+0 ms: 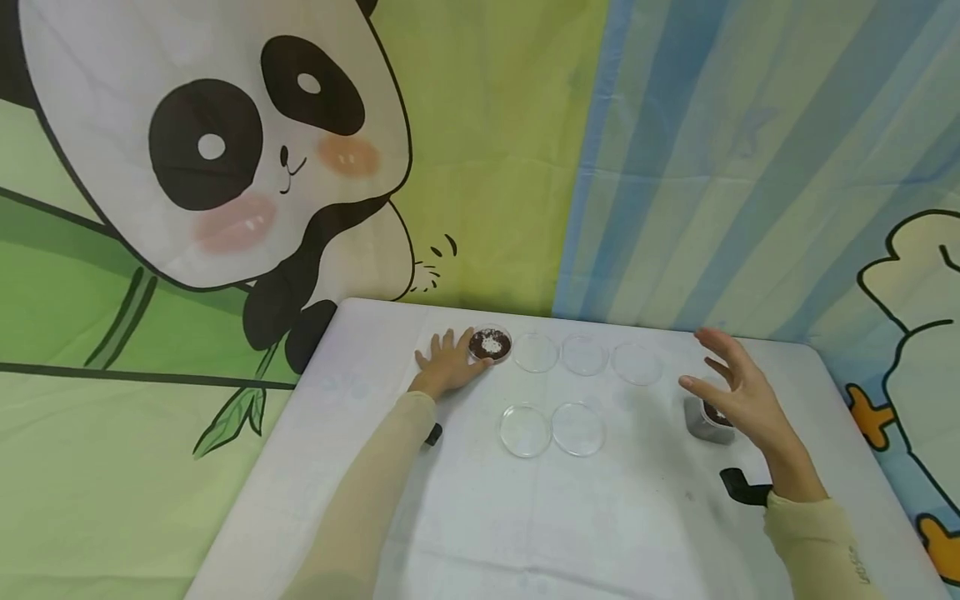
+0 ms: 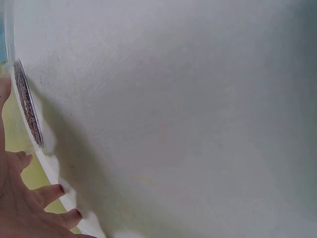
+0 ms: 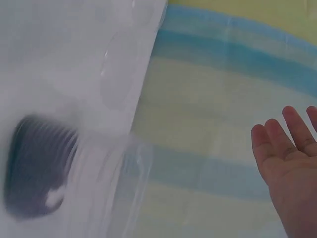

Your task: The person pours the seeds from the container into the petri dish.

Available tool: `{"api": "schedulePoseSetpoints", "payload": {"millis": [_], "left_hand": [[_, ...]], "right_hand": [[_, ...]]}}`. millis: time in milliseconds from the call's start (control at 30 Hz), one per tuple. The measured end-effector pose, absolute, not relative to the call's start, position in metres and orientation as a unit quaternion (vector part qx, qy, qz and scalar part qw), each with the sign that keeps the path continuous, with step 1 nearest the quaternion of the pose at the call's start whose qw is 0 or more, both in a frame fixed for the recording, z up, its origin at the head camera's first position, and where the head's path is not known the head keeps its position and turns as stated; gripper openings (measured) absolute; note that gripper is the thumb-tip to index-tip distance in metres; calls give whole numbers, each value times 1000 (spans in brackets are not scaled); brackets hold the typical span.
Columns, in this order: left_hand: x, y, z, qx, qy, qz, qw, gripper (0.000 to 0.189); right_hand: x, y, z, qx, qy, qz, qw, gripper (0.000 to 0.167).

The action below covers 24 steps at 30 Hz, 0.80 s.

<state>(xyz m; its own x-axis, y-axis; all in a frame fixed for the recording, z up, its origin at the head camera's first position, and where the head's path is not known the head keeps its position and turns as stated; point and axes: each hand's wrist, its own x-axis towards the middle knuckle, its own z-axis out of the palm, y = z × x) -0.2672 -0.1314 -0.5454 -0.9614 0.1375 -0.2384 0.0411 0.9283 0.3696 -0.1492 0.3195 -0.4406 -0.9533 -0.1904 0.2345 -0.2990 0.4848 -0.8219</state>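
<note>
A round clear petri dish (image 1: 491,343) filled with dark brown, crumbly material, with a white patch in its middle, stands at the table's back left. My left hand (image 1: 447,363) spans this dish between thumb and index finger, the other fingers spread. In the left wrist view the dark filling (image 2: 28,106) shows edge-on beside the thumb. My right hand (image 1: 738,392) is raised over a stack of clear dishes (image 1: 705,425) at the right, with nothing between its fingers. Dark filling shows at the stack's top, partly hidden by the hand; the right wrist view shows the stack (image 3: 94,183) blurred.
Three clear round dishes stand in a back row right of the filled one, among them one dish (image 1: 585,356) in the middle. Two more, including a clear dish (image 1: 578,429), lie nearer the front. A printed cloth (image 1: 480,167) hangs behind the white table (image 1: 600,533).
</note>
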Motion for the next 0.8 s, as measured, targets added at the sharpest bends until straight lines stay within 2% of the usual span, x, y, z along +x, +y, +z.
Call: {"api": "schedulePoseSetpoints", "payload": {"millis": [400, 800], "left_hand": [[-265, -132, -538, 46, 971, 191, 137, 86], [-264, -131, -537, 42, 971, 193, 137, 86]], "right_hand": [[-196, 242, -452, 189, -865, 465, 22, 88], [-241, 193, -486, 193, -904, 378, -48, 96]]}}
